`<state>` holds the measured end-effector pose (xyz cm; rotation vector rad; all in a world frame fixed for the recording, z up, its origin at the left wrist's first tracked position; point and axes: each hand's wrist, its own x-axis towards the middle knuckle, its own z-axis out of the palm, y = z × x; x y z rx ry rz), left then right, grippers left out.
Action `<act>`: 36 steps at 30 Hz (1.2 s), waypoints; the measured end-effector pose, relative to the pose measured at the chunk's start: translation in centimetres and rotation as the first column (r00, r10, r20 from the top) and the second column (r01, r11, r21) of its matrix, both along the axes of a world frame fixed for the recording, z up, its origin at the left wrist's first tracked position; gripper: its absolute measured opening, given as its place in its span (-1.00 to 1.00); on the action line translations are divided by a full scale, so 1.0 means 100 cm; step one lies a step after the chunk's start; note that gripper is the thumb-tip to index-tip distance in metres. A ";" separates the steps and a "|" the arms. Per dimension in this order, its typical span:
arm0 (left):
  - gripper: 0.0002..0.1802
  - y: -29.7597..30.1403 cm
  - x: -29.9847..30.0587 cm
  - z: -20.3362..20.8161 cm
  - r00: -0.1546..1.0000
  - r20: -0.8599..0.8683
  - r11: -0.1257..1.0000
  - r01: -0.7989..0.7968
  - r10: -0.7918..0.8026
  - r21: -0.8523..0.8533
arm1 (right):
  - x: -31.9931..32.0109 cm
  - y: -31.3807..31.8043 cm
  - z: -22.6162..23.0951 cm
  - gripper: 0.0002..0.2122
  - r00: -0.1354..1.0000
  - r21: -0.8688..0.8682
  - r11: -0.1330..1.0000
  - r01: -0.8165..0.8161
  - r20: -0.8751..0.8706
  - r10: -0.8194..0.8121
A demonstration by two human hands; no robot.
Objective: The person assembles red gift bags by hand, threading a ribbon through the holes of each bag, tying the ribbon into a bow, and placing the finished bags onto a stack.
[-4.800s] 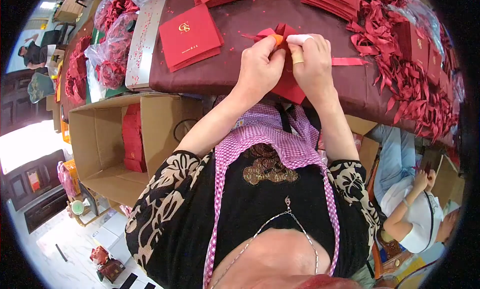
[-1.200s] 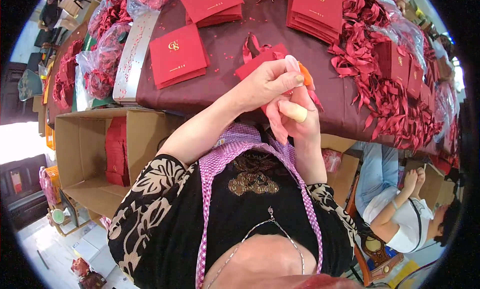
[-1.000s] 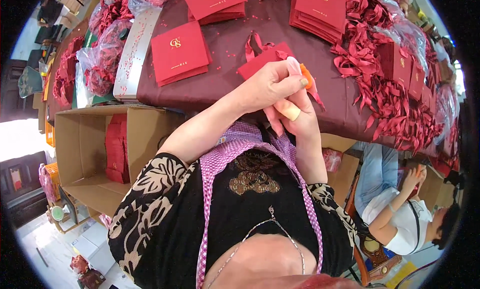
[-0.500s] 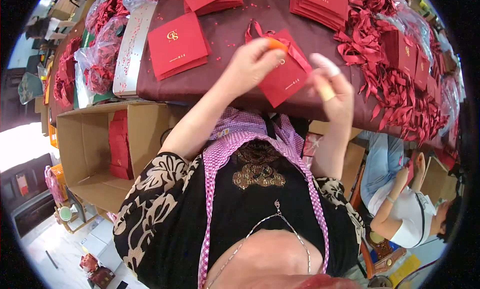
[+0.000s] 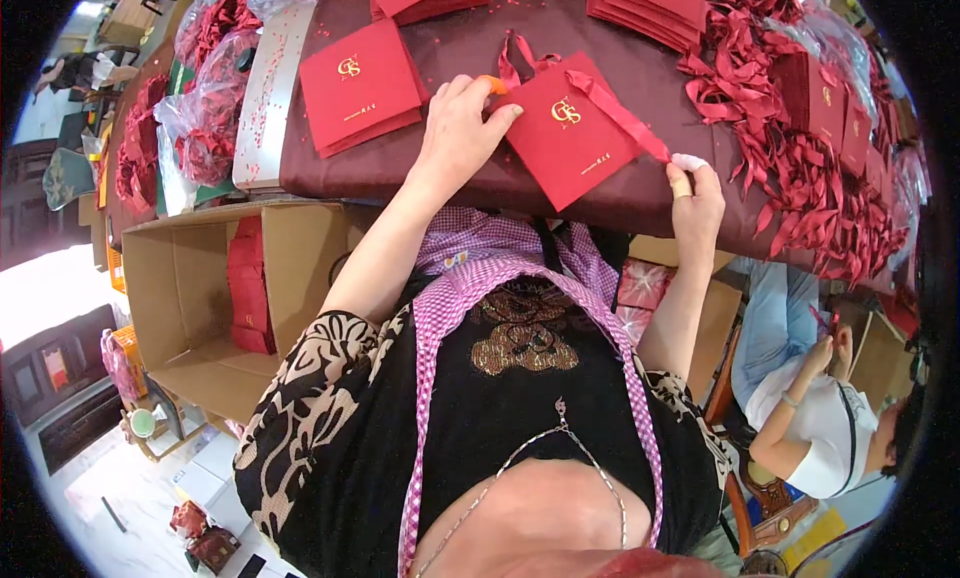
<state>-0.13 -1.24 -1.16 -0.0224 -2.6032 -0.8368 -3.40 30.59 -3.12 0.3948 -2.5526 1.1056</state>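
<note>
A flat red paper gift bag with gold print lies tilted near the front edge of the table. A looped red ribbon handle sticks out at its top. My left hand rests at the bag's left side, thumb stretched out against its edge and apart from the index finger, which wears an orange finger cover. Across the bag's upper right runs a red ribbon. My right hand pinches that ribbon's end beyond the bag's right edge, with a pale cover on one fingertip and a yellowish band on another finger.
Stacks of red bags lie on the dark red tablecloth. A heap of red ribbons covers the right side. At the lower left stands an open cardboard box holding red bags. Another person sits at the right.
My right hand has moved right and slightly down, drawing the ribbon's end out past the bag. My left hand has shifted left off the bag's middle to its edge.
</note>
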 end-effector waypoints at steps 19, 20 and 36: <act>-0.67 0.001 -0.013 -0.003 0.985 0.138 0.994 0.106 -0.107 0.014 | 0.020 -0.015 0.053 -0.77 0.800 -0.839 0.525 -0.147 0.211 0.562; -0.69 0.001 -0.014 -0.003 0.983 0.141 0.993 0.110 -0.115 0.038 | 0.020 -0.018 0.053 -0.78 0.821 -0.773 0.617 -0.151 0.249 0.513; -0.77 0.010 -0.008 0.027 0.897 0.328 0.751 0.007 -0.296 0.660 | 0.022 -0.104 0.029 -0.79 0.856 -0.663 0.711 -0.232 0.208 0.474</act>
